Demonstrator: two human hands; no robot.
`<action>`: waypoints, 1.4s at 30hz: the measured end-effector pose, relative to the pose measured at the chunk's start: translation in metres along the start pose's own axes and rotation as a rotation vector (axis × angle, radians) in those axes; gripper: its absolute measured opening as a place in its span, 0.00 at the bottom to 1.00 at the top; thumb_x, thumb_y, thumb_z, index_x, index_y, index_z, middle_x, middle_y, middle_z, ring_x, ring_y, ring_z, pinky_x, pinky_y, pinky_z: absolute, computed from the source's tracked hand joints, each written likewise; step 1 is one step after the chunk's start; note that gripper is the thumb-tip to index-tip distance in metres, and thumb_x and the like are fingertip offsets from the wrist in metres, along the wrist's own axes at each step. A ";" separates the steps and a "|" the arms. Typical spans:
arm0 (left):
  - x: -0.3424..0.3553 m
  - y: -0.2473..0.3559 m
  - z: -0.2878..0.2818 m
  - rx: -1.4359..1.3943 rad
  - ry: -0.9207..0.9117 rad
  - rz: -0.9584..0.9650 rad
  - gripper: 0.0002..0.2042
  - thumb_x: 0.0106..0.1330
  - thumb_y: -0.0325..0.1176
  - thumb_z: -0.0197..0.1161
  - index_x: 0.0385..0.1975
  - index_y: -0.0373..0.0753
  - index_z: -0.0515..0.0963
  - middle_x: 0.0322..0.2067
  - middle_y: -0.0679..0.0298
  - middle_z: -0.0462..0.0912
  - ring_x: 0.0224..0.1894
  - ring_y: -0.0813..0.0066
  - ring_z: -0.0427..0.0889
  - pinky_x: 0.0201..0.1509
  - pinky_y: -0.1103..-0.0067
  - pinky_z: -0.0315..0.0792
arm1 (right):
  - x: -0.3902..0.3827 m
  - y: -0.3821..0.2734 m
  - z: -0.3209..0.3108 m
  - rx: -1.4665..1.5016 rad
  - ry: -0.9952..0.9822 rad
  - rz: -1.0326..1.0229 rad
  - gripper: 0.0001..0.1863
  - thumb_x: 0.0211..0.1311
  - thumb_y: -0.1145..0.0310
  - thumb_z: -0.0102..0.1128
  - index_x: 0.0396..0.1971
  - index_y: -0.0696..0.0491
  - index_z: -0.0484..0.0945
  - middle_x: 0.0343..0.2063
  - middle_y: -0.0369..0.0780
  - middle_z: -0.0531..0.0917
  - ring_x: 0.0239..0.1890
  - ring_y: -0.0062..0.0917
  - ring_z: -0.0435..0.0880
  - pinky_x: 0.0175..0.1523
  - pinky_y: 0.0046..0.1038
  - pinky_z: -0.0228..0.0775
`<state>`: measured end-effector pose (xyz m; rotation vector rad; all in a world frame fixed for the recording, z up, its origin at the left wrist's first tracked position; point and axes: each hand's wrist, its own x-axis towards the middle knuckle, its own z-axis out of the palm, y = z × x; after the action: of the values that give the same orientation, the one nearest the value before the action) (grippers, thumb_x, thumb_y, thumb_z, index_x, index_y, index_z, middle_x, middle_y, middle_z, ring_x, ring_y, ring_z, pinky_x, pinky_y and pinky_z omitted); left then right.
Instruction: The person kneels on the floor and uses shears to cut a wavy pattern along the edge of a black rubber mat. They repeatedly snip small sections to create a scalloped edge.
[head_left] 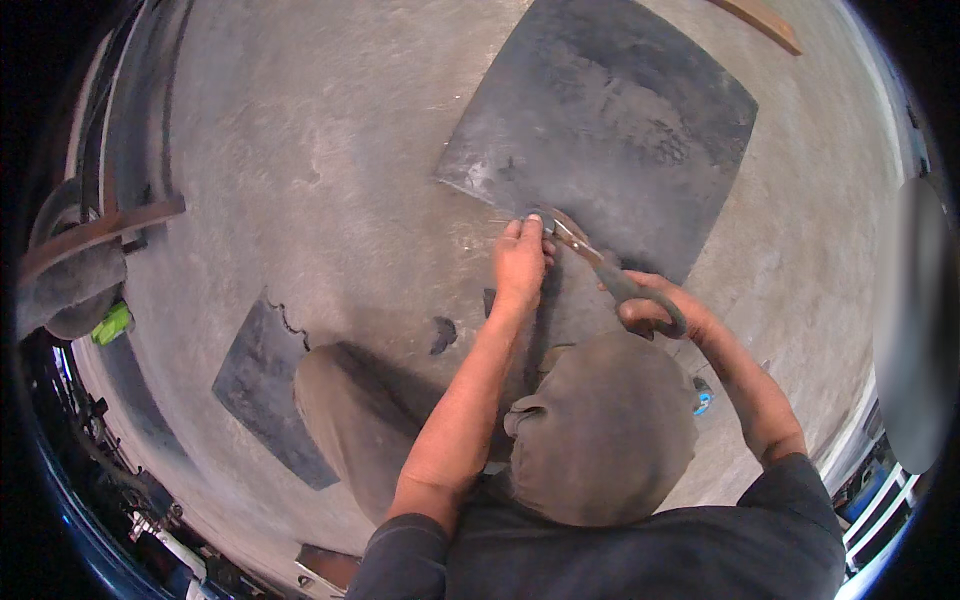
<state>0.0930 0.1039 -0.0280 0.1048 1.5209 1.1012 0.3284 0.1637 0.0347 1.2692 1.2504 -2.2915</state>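
Note:
My right hand point(664, 305) is closed around the grey-green handles of a pair of scissors point(604, 264), whose metal blades point up and left. Close to the blade tips, my left hand point(522, 262) pinches a small dark piece point(546, 224); whether it is joined to the sheet behind it cannot be made out. That large black sheet point(610, 120), scuffed and dusty, lies flat on the floor just beyond both hands. The scissors overlap its near edge in this view.
A smaller black sheet point(265, 385) with a ragged edge lies by my left knee. Dark scraps point(443, 335) rest on the concrete floor point(330, 150). A wooden strip point(762, 22) lies at far right, a brown bar point(105, 235) at left, and a blue roundish item point(703, 402) near my right arm.

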 end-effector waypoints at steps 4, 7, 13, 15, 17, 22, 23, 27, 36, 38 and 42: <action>0.002 0.002 0.004 0.010 -0.024 -0.046 0.14 0.73 0.44 0.57 0.34 0.38 0.72 0.26 0.66 0.77 0.24 0.78 0.73 0.26 0.79 0.66 | 0.002 -0.006 0.003 -0.010 -0.010 -0.004 0.34 0.59 0.47 0.69 0.58 0.54 0.71 0.25 0.34 0.75 0.26 0.20 0.75 0.30 0.27 0.70; 0.005 0.000 0.005 -0.032 -0.022 -0.040 0.13 0.73 0.43 0.57 0.33 0.40 0.72 0.26 0.67 0.76 0.24 0.79 0.72 0.26 0.80 0.65 | 0.007 0.006 0.017 0.016 0.023 -0.040 0.31 0.61 0.47 0.66 0.54 0.54 0.72 0.26 0.34 0.76 0.29 0.20 0.76 0.33 0.26 0.70; 0.005 0.001 0.004 -0.107 -0.035 -0.050 0.12 0.73 0.40 0.57 0.30 0.39 0.70 0.23 0.68 0.73 0.23 0.81 0.68 0.27 0.80 0.65 | 0.010 0.014 0.027 -0.015 0.055 -0.108 0.24 0.64 0.47 0.61 0.46 0.53 0.72 0.28 0.33 0.76 0.31 0.19 0.75 0.38 0.25 0.69; 0.006 0.001 -0.001 -0.128 -0.034 -0.055 0.12 0.72 0.40 0.57 0.30 0.40 0.70 0.24 0.68 0.73 0.24 0.81 0.68 0.28 0.81 0.64 | 0.009 0.003 0.034 0.005 0.055 -0.101 0.24 0.66 0.48 0.59 0.46 0.54 0.72 0.29 0.34 0.77 0.32 0.19 0.75 0.39 0.25 0.69; 0.006 0.005 -0.001 -0.123 -0.034 -0.077 0.12 0.72 0.41 0.58 0.30 0.40 0.70 0.24 0.68 0.73 0.24 0.81 0.68 0.28 0.81 0.64 | 0.011 0.004 0.036 -0.046 0.076 -0.058 0.25 0.66 0.48 0.59 0.47 0.56 0.72 0.31 0.35 0.78 0.34 0.19 0.76 0.40 0.24 0.69; 0.004 0.009 0.002 -0.126 -0.053 -0.064 0.10 0.71 0.41 0.58 0.32 0.44 0.70 0.23 0.72 0.71 0.23 0.83 0.66 0.25 0.84 0.61 | 0.011 0.028 0.089 0.217 0.339 -0.171 0.29 0.67 0.48 0.59 0.55 0.58 0.70 0.34 0.35 0.79 0.37 0.19 0.77 0.42 0.24 0.70; 0.003 0.011 0.007 -0.134 -0.064 -0.071 0.10 0.71 0.41 0.58 0.32 0.43 0.70 0.23 0.72 0.71 0.23 0.83 0.66 0.25 0.84 0.61 | 0.005 0.024 0.091 0.294 0.352 -0.141 0.31 0.68 0.48 0.59 0.58 0.58 0.69 0.35 0.35 0.80 0.38 0.19 0.78 0.44 0.25 0.71; 0.008 0.013 -0.010 -0.074 -0.014 -0.077 0.10 0.71 0.41 0.58 0.31 0.43 0.69 0.23 0.72 0.71 0.24 0.83 0.67 0.26 0.83 0.61 | 0.001 -0.014 0.121 0.531 0.253 -0.090 0.31 0.69 0.48 0.58 0.61 0.56 0.69 0.37 0.35 0.81 0.41 0.21 0.79 0.49 0.26 0.72; 0.012 0.016 -0.014 -0.075 -0.046 -0.027 0.10 0.70 0.40 0.60 0.33 0.42 0.70 0.23 0.72 0.70 0.23 0.83 0.67 0.25 0.82 0.61 | 0.021 0.010 0.047 -0.010 0.184 -0.036 0.28 0.65 0.41 0.57 0.48 0.52 0.78 0.29 0.33 0.77 0.35 0.21 0.76 0.41 0.27 0.69; 0.014 0.015 -0.014 -0.087 -0.046 -0.034 0.11 0.70 0.40 0.60 0.30 0.40 0.70 0.24 0.69 0.72 0.24 0.81 0.67 0.28 0.80 0.63 | 0.019 -0.003 0.046 -0.056 0.163 0.024 0.30 0.63 0.40 0.58 0.51 0.52 0.77 0.30 0.33 0.77 0.36 0.21 0.77 0.43 0.26 0.69; 0.014 0.015 -0.017 -0.104 -0.065 -0.043 0.12 0.70 0.40 0.59 0.28 0.40 0.70 0.24 0.68 0.72 0.24 0.80 0.67 0.29 0.79 0.64 | 0.012 -0.020 0.072 -0.035 0.241 -0.016 0.35 0.61 0.39 0.61 0.56 0.52 0.74 0.31 0.33 0.78 0.37 0.20 0.77 0.44 0.25 0.69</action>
<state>0.0676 0.1109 -0.0303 0.0358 1.3996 1.1295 0.2682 0.1230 0.0550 1.5652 1.3733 -2.1672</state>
